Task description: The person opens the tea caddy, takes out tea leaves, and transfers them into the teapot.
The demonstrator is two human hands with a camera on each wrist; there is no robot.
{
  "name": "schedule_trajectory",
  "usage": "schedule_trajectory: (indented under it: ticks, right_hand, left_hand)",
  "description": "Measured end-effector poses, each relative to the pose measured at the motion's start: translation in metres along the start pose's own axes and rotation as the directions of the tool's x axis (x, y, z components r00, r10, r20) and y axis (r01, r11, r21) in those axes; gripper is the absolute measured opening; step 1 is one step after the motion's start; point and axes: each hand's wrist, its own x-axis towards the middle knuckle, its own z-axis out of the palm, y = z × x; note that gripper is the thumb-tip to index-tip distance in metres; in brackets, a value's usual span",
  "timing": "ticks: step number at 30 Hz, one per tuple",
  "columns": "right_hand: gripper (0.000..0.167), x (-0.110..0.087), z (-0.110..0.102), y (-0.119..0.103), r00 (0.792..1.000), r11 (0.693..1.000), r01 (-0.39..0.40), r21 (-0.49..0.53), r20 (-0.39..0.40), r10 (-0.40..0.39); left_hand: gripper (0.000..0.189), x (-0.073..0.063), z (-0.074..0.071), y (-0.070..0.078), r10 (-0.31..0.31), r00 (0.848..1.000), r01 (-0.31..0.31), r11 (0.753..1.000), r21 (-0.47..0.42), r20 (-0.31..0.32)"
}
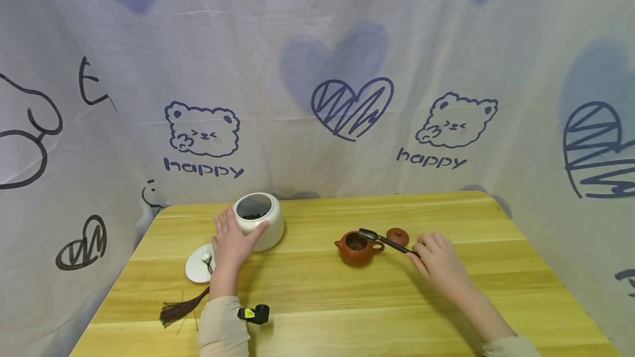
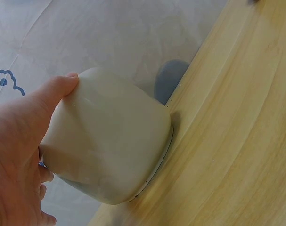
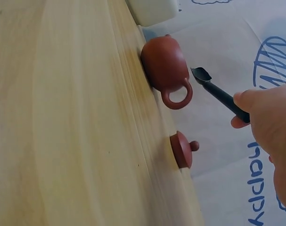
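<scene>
My left hand [image 1: 232, 244] grips a white ceramic jar [image 1: 272, 236], thumb on one side and fingers on the other. The jar has no lid on, and dark tea leaves [image 1: 255, 216] lie inside. In the left wrist view the jar's [image 2: 110, 136] base is at the tabletop. My right hand [image 1: 439, 263] holds a dark tea scoop [image 1: 392, 244] by its handle. The scoop's head is over the rim of an open reddish-brown teapot [image 1: 356, 257], which has some dark bits inside. In the right wrist view the scoop [image 3: 223, 96] is above the teapot's [image 3: 165, 63] handle side.
The teapot's lid [image 1: 397, 237] lies behind the scoop handle, near the teapot. A white jar lid [image 1: 197, 266] with a dark tassel [image 1: 181, 311] lies left of my left forearm. The wooden table [image 1: 317, 296] meets a printed curtain [image 1: 317, 169] at the back.
</scene>
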Motion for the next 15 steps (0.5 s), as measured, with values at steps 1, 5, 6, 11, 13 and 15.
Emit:
schedule_trajectory:
  ticks: [1,5,6,11,13,15]
  right_hand:
    - [0.054,-0.001,0.0,0.001,1.0,1.0,-0.008,0.006,-0.008,0.008]
    - [0.063,-0.004,-0.002,0.004,0.998,0.999,-0.043,0.007,-0.037,0.043]
    - [0.064,-0.005,-0.002,0.005,0.998,0.999,-0.052,0.002,-0.042,0.052]
    - [0.064,-0.009,-0.006,0.011,0.994,0.996,-0.089,-0.003,-0.069,0.089]
    - [0.064,-0.01,-0.008,0.014,0.992,0.995,-0.1,0.001,-0.082,0.1]
    - [0.065,-0.011,-0.01,0.017,0.99,0.994,-0.111,0.0,-0.091,0.111]
  left_hand:
    - [0.12,0.0,0.0,0.0,0.0,1.0,0.0,1.0,0.0,0.0]
    - [0.12,0.0,0.0,0.0,0.0,1.0,0.0,1.0,-0.001,0.0]
    - [0.12,0.0,0.0,0.0,0.0,1.0,0.0,1.0,-0.001,0.0]
    - [0.119,0.0,0.0,0.001,-0.001,1.0,0.001,1.0,-0.001,0.001]
    - [0.119,0.0,0.0,0.001,-0.001,1.0,0.001,1.0,-0.001,-0.001]
    - [0.119,0.0,0.001,0.0,-0.001,1.0,0.001,1.0,0.0,-0.003]
